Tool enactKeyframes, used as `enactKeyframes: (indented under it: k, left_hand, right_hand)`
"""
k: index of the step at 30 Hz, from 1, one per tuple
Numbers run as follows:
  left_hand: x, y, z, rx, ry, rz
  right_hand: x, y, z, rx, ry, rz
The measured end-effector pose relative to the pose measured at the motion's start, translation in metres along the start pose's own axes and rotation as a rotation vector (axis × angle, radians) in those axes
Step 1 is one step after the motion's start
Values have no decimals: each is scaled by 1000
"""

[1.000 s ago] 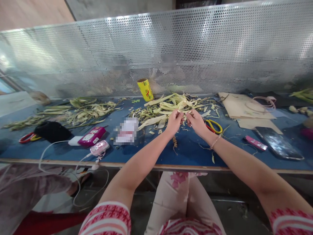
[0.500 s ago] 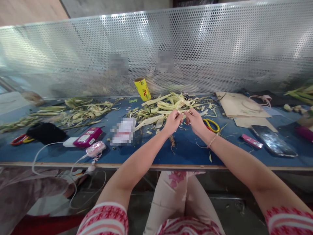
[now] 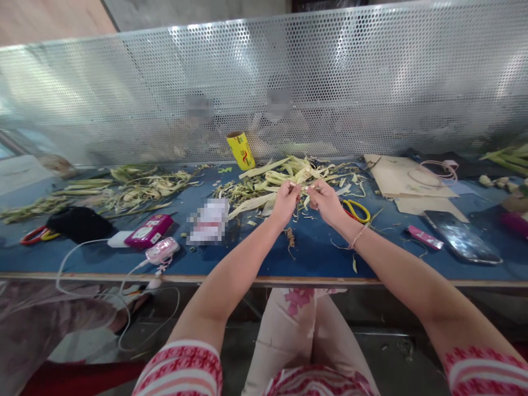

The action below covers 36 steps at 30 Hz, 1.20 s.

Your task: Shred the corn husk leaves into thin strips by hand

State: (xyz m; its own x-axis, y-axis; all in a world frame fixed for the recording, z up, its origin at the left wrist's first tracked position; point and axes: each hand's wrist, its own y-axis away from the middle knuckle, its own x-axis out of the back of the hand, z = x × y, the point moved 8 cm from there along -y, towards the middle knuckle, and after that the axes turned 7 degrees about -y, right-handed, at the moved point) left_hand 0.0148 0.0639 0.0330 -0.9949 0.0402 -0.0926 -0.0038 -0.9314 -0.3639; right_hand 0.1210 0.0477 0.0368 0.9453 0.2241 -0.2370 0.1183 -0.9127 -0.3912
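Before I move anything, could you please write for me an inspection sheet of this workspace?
Surface: blue tabletop, plant scraps scattered near the middle.
Work items: pile of pale leaves and stalks, loosely heaped.
Clutter: yellow tube, purple socket block, black pouch, phone, brown sheets.
Hands: left hand and right hand close together at the pile's near edge; whatever they hold is too small to tell.
Cables: white cables hang past the front edge; pink cable by the brown sheets.
Surroundings: perforated metal screen behind.
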Motion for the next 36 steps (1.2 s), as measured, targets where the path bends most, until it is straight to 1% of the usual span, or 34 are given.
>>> enactKeyframes:
  k: [3,6,11,15,18,22,25,27,30,34,36]
  left_hand:
    - [1,1,3,-26,-52,-29]
    - [-1,4,7,-54,-130,-94]
    - [-7,6,10,-55,-195,-205]
    - [-11,7,8,-33,-224,-243]
    - [-10,7,4,-6,-190,-212]
    - [-2,4,-4,55,-47,-91]
    - [6,-2,-12,106,-4,-14]
    - [11,-5,-14,114,2,23]
    - [14,-5,-15,130,44,48]
    - [16,-1,-12,173,178,99]
    - [17,0,-8,157,178,105]
  right_hand:
    - [1,2,-1,-9,0,-6]
    - [3,3,-1,-20,-12,-4]
    - [13,1,2,-22,-1,72]
    - [17,-2,7,-35,-13,111]
    - [18,-4,11,-56,-4,98]
    - [18,-7,12,-43,51,31]
    - [19,-9,15,-53,105,-18]
    - [18,-9,17,-82,115,-68]
    - [13,-6,17,-108,108,-126]
    - [9,-2,11,-78,75,-95]
    - [9,-1,8,-56,74,-66]
